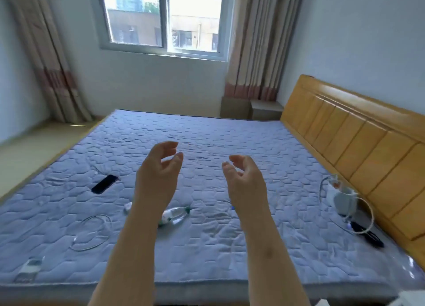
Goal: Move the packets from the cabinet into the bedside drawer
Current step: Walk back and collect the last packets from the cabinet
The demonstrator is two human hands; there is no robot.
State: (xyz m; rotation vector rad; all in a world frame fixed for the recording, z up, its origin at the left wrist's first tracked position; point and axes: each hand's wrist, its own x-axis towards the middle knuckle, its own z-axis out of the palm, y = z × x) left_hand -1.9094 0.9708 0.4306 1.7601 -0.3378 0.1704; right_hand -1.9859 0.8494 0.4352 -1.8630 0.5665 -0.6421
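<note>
1. While held out over the bed, the left hand and right hand hung loosely curled, palms facing each other, gripping nothing, probably a ready pose
2. No packets or cabinet showed; a phone, bottle and cables lay on the bed
3. Beside the headboard stood a bedside table, likely holding the drawer
</note>
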